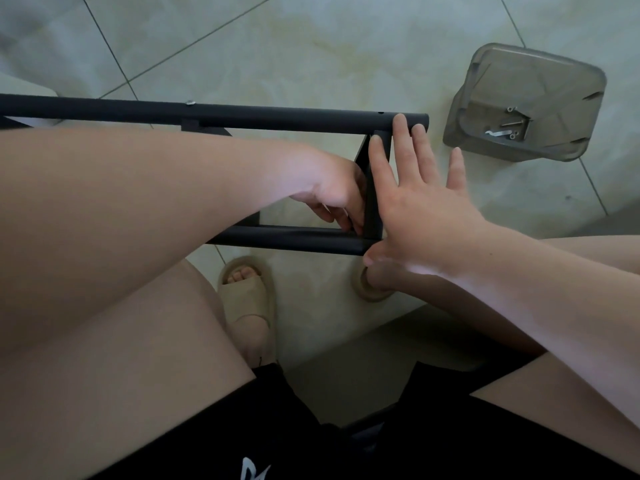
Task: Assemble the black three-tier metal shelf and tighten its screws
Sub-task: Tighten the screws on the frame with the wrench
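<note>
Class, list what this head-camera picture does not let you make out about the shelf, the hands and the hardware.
- Head view, shelf frame: left part cut off by the picture edge and covered by the left forearm.
- Left hand: fingertips hidden behind the end bar; what they pinch is unclear.
- Screws in the plastic tray: too small to count.

beige slipper [247,301], tiled floor [311,46], black shorts [207,445]

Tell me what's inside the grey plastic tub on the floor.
Inside the tub: a few small silver screws and a bent metal key. Nothing covers them; their count is unclear.
</note>
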`<state>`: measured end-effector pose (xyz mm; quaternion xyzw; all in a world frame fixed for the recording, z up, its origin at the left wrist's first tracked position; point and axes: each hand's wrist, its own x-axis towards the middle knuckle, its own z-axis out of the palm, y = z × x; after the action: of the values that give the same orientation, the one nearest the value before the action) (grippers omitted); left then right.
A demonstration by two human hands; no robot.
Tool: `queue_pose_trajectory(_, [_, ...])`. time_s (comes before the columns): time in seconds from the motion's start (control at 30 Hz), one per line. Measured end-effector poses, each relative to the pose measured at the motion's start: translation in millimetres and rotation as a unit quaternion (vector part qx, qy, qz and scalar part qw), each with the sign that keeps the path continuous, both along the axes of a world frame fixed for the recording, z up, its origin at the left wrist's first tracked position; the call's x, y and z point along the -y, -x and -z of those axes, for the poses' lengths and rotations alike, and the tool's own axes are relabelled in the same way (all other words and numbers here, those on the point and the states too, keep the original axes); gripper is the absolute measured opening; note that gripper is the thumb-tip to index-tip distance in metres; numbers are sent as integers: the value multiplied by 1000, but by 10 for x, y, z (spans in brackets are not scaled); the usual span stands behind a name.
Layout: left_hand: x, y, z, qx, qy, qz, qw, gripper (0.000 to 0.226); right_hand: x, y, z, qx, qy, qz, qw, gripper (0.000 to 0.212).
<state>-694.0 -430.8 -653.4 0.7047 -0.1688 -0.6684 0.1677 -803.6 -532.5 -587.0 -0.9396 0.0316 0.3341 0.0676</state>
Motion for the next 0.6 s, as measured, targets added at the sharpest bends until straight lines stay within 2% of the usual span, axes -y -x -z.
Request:
queue_pose_trajectory(0.3, [-22,-21,-21,-11,0,-20,1000,26,-7,-1,-13,3,3,-1,1000,144])
queue_pose_trajectory(0.43, [-50,-2,8,-27,-24,-2,999,13,-9,-1,-10,4,8,-5,1000,144])
queue_pose_trajectory(0.6, [-24,0,5,-43,-28,-32,998,7,-6,-1,-6,7,8,-6,1000,144])
